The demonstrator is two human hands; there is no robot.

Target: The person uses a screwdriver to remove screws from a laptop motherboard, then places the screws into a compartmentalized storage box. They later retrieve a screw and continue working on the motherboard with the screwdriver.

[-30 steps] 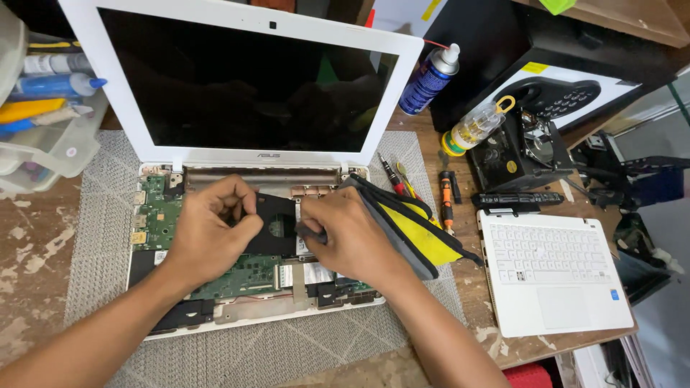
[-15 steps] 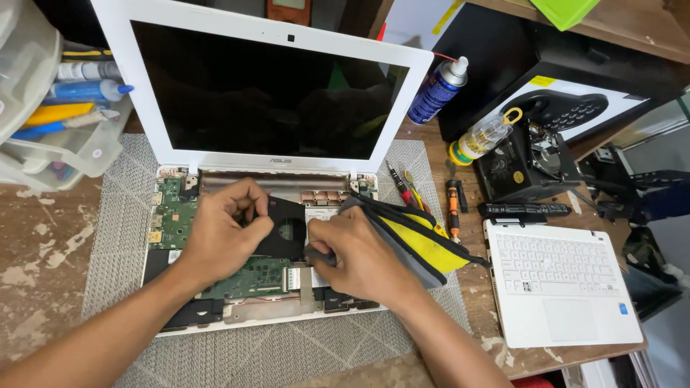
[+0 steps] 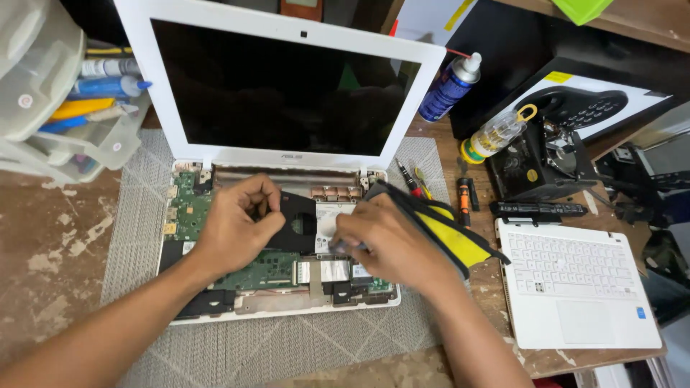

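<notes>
A white laptop (image 3: 215, 86) stands open on a grey mat with its keyboard cover off, so the green circuit board (image 3: 188, 208) and inner parts show. My left hand (image 3: 233, 226) pinches a black plastic sheet (image 3: 298, 223) that lies over the middle of the board. My right hand (image 3: 384, 241) rests beside it, fingers closed on a small thin tool whose tip touches the silver part under the sheet. Most of that tool is hidden by my fingers.
The removed white keyboard cover (image 3: 575, 284) lies at the right. A black and yellow tool pouch (image 3: 449, 230), screwdrivers (image 3: 463, 194), a blue spray can (image 3: 449, 86), a small bottle (image 3: 496, 136) and a black device (image 3: 543, 165) stand behind it. Plastic drawers (image 3: 50, 108) sit at the left.
The view has shifted a little. My right hand has drawn slightly to the right and down; my left hand keeps its pinch on the black sheet.
</notes>
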